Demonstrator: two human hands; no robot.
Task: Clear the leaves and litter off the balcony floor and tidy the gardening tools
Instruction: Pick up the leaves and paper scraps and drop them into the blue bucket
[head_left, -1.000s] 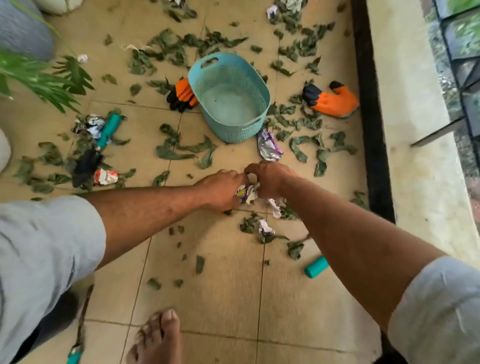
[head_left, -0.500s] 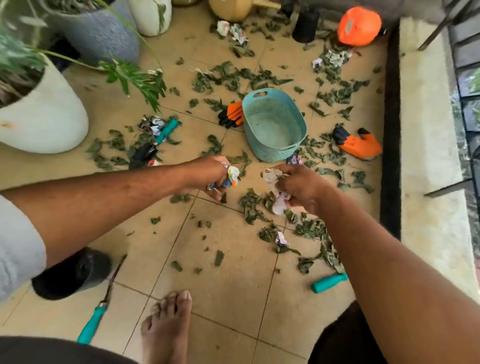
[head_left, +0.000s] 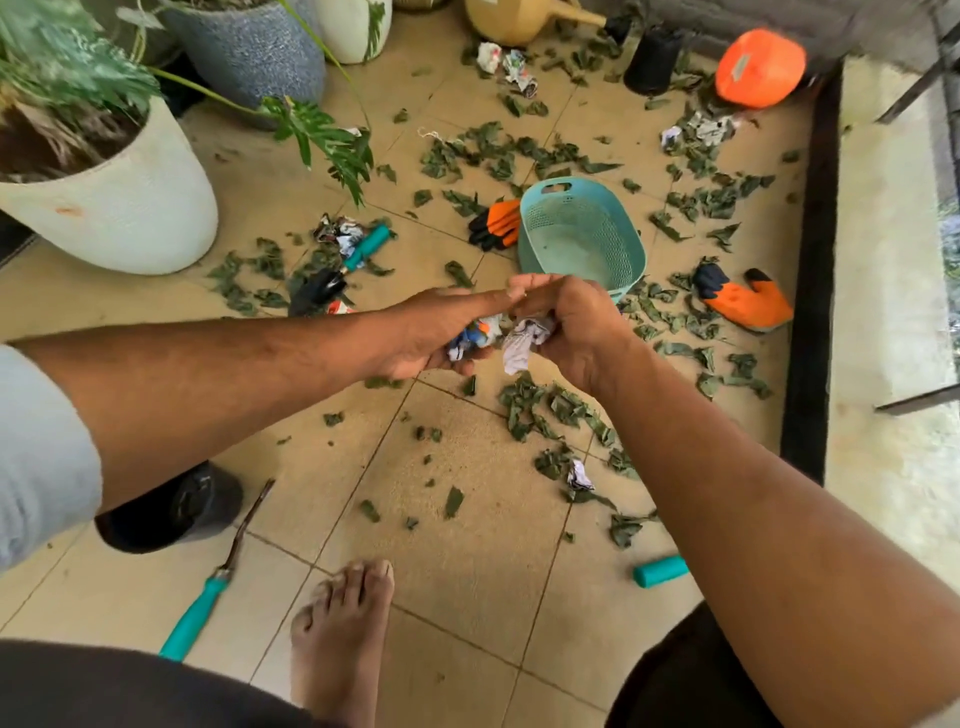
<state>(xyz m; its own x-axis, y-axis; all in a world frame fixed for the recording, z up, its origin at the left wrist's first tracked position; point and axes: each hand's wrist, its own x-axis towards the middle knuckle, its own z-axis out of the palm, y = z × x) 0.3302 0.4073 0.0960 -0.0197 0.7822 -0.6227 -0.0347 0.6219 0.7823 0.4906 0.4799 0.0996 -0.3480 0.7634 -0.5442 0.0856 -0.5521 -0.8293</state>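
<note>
Holding crumpled litter (head_left: 485, 335) up over the middle of the balcony floor (head_left: 467, 545), just in front of the teal basket (head_left: 582, 236). Left hand (head_left: 436, 332) lying flat under a bright scrunched wrapper, fingers straight and close together, pointing toward the right edge of the floor. Right hand (head_left: 569, 325) curling its fingers round a white crumpled paper (head_left: 522, 345), one end hanging down. Basket sitting near the far right part of the floor, long side running away toward the far edge, looking bare inside. Green leaves (head_left: 550, 410) lying torn and scattered all over the tiles. Fork tool (head_left: 208, 597) with a teal handle lying near the near left corner, metal end pointing away. Trowel (head_left: 337, 270) resting by the white pot (head_left: 130, 208), teal handle pointing to the far right. Orange gloves (head_left: 745, 304) lying on each side of the basket.
</note>
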